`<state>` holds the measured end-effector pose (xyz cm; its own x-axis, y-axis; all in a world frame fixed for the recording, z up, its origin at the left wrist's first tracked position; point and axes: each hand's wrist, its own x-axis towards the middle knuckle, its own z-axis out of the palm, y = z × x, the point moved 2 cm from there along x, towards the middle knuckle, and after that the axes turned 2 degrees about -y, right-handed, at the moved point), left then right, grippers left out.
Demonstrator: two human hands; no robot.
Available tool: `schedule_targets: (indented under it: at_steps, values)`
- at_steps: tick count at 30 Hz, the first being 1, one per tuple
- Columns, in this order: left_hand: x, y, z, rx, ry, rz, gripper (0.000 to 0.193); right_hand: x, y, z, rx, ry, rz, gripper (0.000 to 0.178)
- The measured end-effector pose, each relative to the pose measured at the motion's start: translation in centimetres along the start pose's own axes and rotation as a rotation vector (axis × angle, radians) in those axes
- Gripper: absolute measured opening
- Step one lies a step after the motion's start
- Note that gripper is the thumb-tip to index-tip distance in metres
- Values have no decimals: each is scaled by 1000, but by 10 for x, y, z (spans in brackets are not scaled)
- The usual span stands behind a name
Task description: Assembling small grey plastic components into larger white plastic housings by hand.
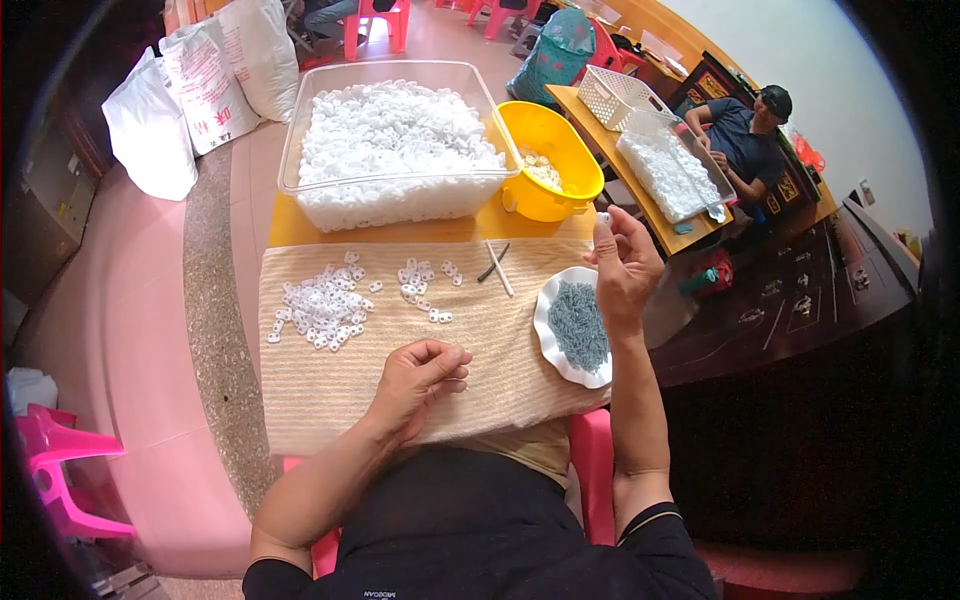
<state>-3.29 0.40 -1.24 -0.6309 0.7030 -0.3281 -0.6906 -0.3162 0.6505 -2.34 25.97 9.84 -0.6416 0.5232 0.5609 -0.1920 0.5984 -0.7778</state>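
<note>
Viewing the head camera's picture, the inspector found the right hand (pixel 628 262) raised at the far right, its thumb and fingertips pinching a small white piece (pixel 604 218). Its wrist crossed in front of the right rim of a white scalloped dish (pixel 545 345) heaped with grey pieces (pixel 577 325). The left hand (pixel 415 380) was at the near middle of the striped cloth (pixel 330 400), thumb against curled fingers; whether it gripped anything could not be told. A white pile (pixel 322 308) lay left, a smaller cluster (pixel 413 278) to its right. Hazards, as judged: the fingertip-only hold could have let the piece slip; a lowered right forearm could have tipped the dish; a dragged cloth could have scattered the pile.
</note>
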Motion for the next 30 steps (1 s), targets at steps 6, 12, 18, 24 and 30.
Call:
schedule_targets:
  at_steps: [6,12,18,24,30]
  values:
    - [-1,0,1,7,-5,7,13,6,-3,-3,21,51,-75,26]
    - [0,0,0,0,-9,13,13,10,-11,-1,31,72,-101,26]
    - [1,1,0,4,-5,18,14,9,-12,1,33,87,-140,24]
    - [0,0,1,29,-9,13,15,10,-20,-3,-2,103,-218,22]
    - [-3,-3,-1,35,4,16,14,24,-23,-1,-18,169,-183,21]
